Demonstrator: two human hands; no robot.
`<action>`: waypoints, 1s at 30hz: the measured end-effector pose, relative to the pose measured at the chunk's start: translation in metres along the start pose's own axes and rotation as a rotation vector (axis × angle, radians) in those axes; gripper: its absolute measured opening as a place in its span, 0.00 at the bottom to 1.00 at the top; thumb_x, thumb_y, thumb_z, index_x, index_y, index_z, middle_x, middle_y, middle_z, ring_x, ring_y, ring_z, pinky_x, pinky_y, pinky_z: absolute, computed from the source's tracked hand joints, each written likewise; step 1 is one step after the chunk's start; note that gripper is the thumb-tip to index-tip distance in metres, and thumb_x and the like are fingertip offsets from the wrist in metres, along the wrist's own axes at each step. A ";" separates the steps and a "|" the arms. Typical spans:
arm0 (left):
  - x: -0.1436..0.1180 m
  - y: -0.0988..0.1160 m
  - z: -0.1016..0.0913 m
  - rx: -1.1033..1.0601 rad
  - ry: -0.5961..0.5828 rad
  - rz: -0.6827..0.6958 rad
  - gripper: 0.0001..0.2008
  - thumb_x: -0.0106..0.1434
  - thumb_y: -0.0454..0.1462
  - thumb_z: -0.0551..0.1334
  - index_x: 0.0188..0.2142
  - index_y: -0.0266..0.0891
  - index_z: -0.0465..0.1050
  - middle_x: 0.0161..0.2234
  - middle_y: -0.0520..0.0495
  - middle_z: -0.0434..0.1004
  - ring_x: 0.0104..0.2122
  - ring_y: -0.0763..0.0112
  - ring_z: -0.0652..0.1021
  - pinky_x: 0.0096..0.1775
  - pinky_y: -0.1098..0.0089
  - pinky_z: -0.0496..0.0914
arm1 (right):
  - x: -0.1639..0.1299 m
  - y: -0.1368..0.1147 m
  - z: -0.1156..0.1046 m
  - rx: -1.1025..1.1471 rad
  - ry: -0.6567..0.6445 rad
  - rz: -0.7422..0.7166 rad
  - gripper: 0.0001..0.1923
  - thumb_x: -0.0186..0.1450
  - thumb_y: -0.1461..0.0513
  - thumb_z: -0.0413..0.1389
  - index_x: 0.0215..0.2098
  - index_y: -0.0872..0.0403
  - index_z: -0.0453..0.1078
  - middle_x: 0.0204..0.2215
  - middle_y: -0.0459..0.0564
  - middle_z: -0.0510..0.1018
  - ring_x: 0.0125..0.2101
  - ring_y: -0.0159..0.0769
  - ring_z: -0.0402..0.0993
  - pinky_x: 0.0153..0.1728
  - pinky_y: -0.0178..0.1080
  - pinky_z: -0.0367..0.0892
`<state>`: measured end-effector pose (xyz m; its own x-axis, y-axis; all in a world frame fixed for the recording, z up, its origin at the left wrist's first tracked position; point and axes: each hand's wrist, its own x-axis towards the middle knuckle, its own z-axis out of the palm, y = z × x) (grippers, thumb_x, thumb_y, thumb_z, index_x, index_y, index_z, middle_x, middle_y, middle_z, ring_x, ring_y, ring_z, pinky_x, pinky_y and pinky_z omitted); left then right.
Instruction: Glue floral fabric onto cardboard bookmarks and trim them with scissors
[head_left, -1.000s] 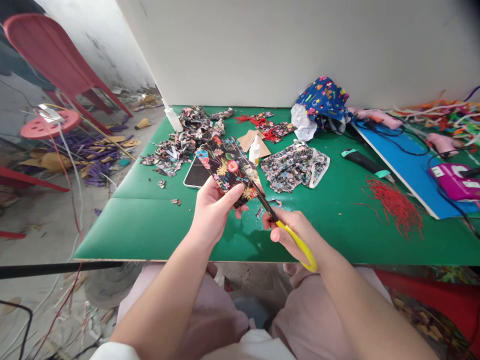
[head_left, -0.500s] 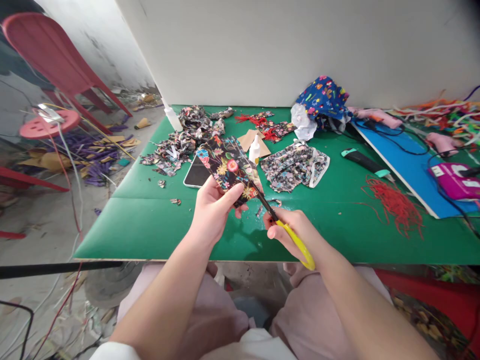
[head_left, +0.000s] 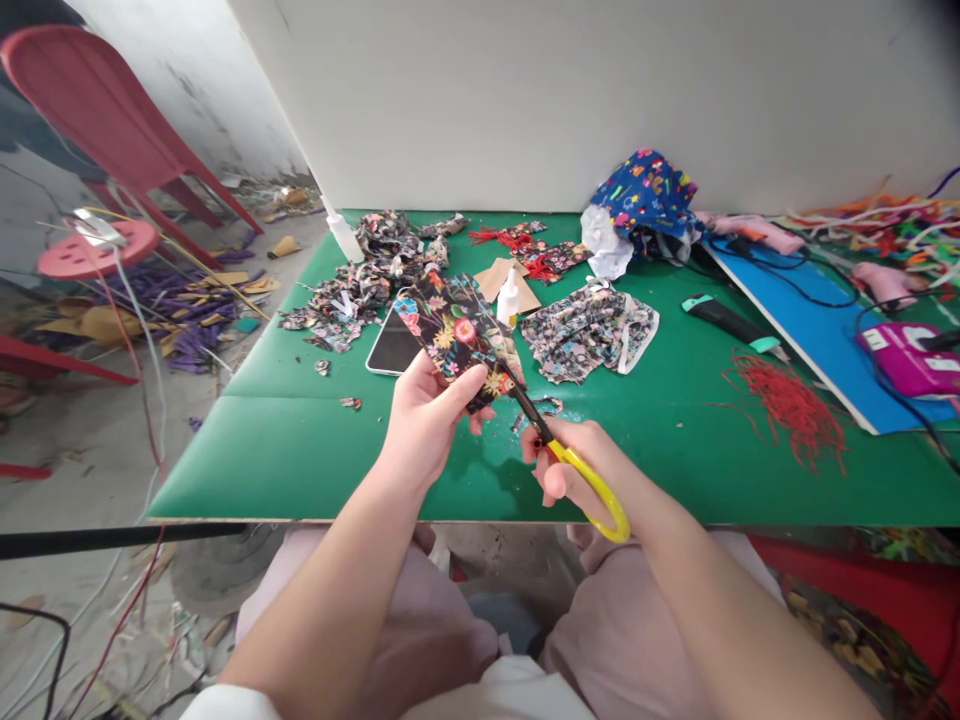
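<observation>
- Clock below is as you look down, 12 straight ahead
- Your cloth is mid-view, looks held up off the table, and covers part of the phone at its 9 o'clock
- Your left hand is pinched on it near the 6 o'clock end, thumb flat on top, fingers curled under
- Your right hand is wrapped round the scissors, blades aimed at about 11 o'clock and meeting the cloth around its 4 o'clock edge; can't tell how far apart the blades are
- So your hands are apart, with just cloth and scissors bridging the gap
- Weight-wise I'd call the cloth next to nothing, no need for a death grip
- It sticks out past your fingers pretty flat, so my guess is a bit of body to it, but I'd still expect the far 11 o'clock end to flop or flutter
- Surface might be slightly slick, and if there's more than one layer they could slide on each other
- Not fragile imo, though the cut edge could fray or pucker
- Best hold is that thumb-on-top pinch, close to the blades for tension, fingers underneath well clear of the 4 o'clock side
</observation>
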<state>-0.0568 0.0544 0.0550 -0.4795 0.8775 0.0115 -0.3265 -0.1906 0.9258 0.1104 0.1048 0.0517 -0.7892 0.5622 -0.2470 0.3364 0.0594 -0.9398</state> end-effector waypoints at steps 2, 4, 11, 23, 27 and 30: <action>0.000 0.000 0.000 0.002 -0.009 -0.004 0.13 0.50 0.37 0.68 0.34 0.39 0.68 0.27 0.53 0.75 0.14 0.81 0.71 0.12 0.81 0.64 | 0.002 0.005 0.000 0.022 -0.029 -0.013 0.41 0.38 0.29 0.47 0.30 0.53 0.62 0.16 0.41 0.65 0.18 0.30 0.64 0.21 0.33 0.60; 0.001 -0.001 -0.001 0.004 -0.013 -0.009 0.14 0.50 0.38 0.69 0.34 0.39 0.68 0.27 0.54 0.75 0.14 0.81 0.70 0.12 0.81 0.64 | 0.003 0.010 -0.001 0.002 -0.040 -0.052 0.44 0.36 0.28 0.44 0.32 0.53 0.62 0.17 0.42 0.67 0.19 0.30 0.64 0.22 0.33 0.59; 0.002 -0.001 -0.001 0.016 -0.004 -0.012 0.15 0.49 0.39 0.69 0.34 0.39 0.68 0.27 0.54 0.74 0.16 0.81 0.71 0.13 0.81 0.64 | 0.004 0.013 -0.004 -0.004 -0.079 -0.081 0.45 0.38 0.28 0.43 0.35 0.54 0.62 0.18 0.43 0.68 0.21 0.32 0.65 0.23 0.34 0.60; 0.000 -0.001 0.000 0.046 -0.037 -0.030 0.14 0.50 0.38 0.69 0.34 0.39 0.67 0.27 0.54 0.75 0.14 0.80 0.72 0.12 0.80 0.63 | 0.003 0.012 -0.004 0.032 -0.067 -0.106 0.43 0.39 0.28 0.43 0.34 0.54 0.62 0.18 0.43 0.68 0.21 0.32 0.65 0.24 0.34 0.61; -0.001 -0.002 0.001 0.043 -0.054 -0.052 0.14 0.51 0.38 0.69 0.34 0.39 0.67 0.27 0.54 0.75 0.15 0.79 0.72 0.13 0.81 0.64 | 0.004 0.013 -0.003 0.047 -0.054 -0.101 0.42 0.39 0.28 0.43 0.32 0.53 0.61 0.17 0.42 0.68 0.19 0.32 0.66 0.23 0.34 0.61; -0.001 -0.003 0.002 0.032 -0.087 -0.068 0.13 0.51 0.37 0.68 0.34 0.39 0.67 0.26 0.55 0.75 0.15 0.79 0.73 0.13 0.81 0.64 | 0.004 0.012 -0.001 0.035 -0.028 -0.105 0.41 0.40 0.28 0.42 0.31 0.53 0.60 0.15 0.41 0.66 0.18 0.30 0.64 0.24 0.35 0.62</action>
<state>-0.0536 0.0546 0.0530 -0.3840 0.9231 -0.0200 -0.3291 -0.1166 0.9371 0.1118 0.1088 0.0395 -0.8333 0.5314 -0.1525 0.2334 0.0882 -0.9684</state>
